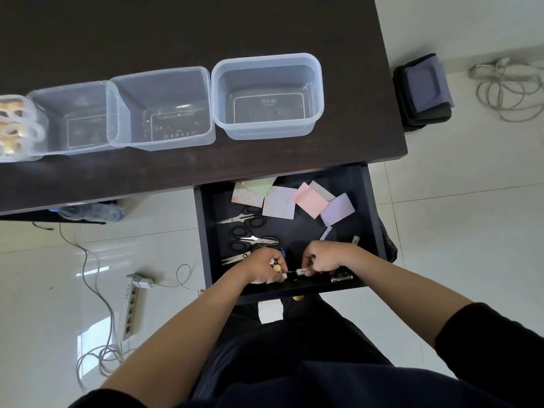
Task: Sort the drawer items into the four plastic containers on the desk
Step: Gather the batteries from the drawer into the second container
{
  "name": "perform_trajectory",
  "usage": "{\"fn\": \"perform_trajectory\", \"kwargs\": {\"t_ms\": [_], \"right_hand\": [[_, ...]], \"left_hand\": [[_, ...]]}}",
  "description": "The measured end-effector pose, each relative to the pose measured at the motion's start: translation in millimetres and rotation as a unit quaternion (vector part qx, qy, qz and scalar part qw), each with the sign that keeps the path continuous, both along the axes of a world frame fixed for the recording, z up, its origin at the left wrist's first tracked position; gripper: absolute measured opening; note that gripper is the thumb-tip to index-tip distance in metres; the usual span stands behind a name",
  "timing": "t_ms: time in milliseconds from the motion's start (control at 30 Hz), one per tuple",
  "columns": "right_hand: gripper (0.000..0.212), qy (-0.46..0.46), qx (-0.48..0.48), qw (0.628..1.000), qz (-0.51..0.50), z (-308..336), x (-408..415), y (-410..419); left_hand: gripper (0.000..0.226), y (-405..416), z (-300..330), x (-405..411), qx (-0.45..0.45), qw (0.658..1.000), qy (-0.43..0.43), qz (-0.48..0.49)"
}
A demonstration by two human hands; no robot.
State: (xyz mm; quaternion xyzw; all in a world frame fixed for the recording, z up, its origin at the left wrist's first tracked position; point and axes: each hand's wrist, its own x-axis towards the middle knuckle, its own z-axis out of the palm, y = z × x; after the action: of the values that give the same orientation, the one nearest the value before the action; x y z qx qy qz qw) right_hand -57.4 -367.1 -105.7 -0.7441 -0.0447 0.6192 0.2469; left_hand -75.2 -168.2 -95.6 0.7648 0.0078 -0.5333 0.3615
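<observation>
Head view: both hands reach into the open drawer (206, 231) at its near edge. The left hand (263, 267) grips batteries (275, 265); the right hand (323, 257) pinches a small labelled battery (300, 271). Scissors (247, 219) and paper notes (310, 198) lie farther in. Four plastic containers (268, 95) line the desk (206, 30).

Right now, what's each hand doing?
Left hand: gripping batteries.
Right hand: pinching a small labelled item, maybe another battery.

Open dark drawer (365, 201) holding pastel paper squares (310, 200), three scissors (250, 240) (black-handled), four clear containers (266, 95) on desk
</observation>
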Motion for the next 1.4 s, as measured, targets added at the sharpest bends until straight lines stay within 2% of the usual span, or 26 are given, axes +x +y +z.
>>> {"fn": "perform_trajectory", "kwargs": {"t_ms": [300, 600, 700, 1067, 1233, 1400], "right_hand": [[0.016, -0.091, 0.048, 0.984, -0.146, 37.8, 12.2, -10.5], [0.017, -0.192, 0.078, 0.966, -0.156, 105.8, 38.5, 20.6], [0.009, -0.231, 0.091, 0.957, -0.149, 130.4, 49.8, 39.4], [0.01, -0.321, 0.123, 0.916, -0.205, 206.8, 103.3, 143.9], [0.012, -0.362, 0.152, 0.895, -0.212, 231.2, 144.3, 215.6], [0.013, -0.392, 0.185, 0.869, -0.238, 231.0, 187.9, 300.4]], "left_hand": [[0.013, 4.3, 28.2, 3.8, -0.016, 0.996, -0.079, 0.043], [0.012, 36.6, 83.7, 42.1, -0.039, 0.982, -0.172, 0.074], [0.011, 56.1, 106.1, 59.6, -0.048, 0.977, -0.195, 0.071], [0.012, 159.5, 191.1, 123.9, -0.076, 0.962, -0.257, 0.057], [0.012, 233.1, 218.3, 160.5, -0.059, 0.944, -0.312, 0.09], [0.012, 302.6, 219.2, 209.4, -0.035, 0.932, -0.334, 0.135]]}}
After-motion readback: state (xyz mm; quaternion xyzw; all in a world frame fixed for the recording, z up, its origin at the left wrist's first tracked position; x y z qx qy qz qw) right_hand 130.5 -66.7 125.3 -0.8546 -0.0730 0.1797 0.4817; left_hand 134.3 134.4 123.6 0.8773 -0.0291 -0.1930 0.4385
